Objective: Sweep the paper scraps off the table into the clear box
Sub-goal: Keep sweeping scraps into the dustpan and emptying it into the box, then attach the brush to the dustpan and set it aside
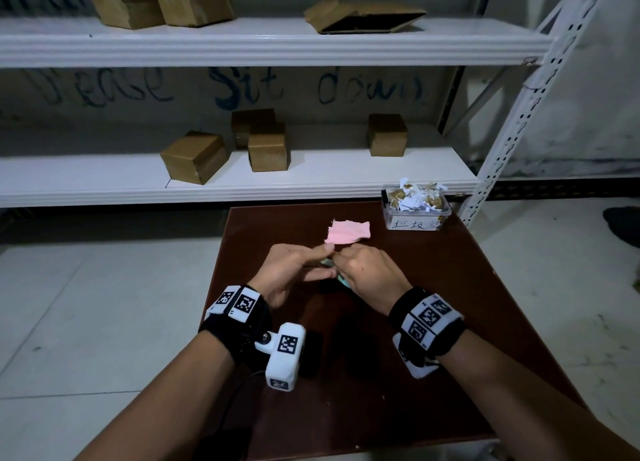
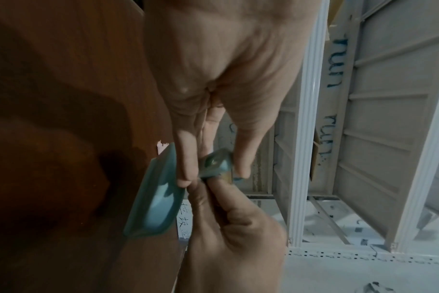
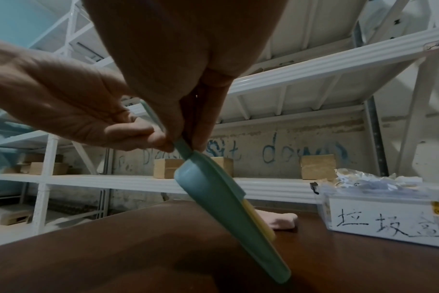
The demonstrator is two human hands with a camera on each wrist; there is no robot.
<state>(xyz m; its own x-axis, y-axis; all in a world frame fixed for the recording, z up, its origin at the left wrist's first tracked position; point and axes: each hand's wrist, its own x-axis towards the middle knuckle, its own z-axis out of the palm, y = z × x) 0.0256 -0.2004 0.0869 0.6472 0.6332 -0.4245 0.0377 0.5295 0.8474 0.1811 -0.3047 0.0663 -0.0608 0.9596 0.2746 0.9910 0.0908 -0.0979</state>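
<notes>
A pink paper scrap (image 1: pixel 348 232) lies on the dark brown table (image 1: pixel 450 287), just beyond my hands. The clear box (image 1: pixel 415 207), labelled and heaped with scraps, stands at the far right corner. Above the table's middle, both hands meet on a small teal dustpan (image 3: pixel 213 198) with a yellow brush (image 3: pixel 260 218) tucked inside it. My left hand (image 1: pixel 327 251) pinches the teal handle end (image 2: pixel 216 164) between thumb and fingers. Fingers of my right hand (image 1: pixel 341 258) curl round the same handle, and the pan hangs tilted down toward the table. The pink scrap (image 3: pixel 281 220) shows behind the pan.
A white metal shelf unit (image 1: pixel 242 183) with several cardboard boxes (image 1: pixel 194 161) runs right behind the table's far edge. Its perforated upright (image 1: pixel 512 138) rises beside the clear box (image 3: pixel 384 210). Pale floor lies left and right of the table.
</notes>
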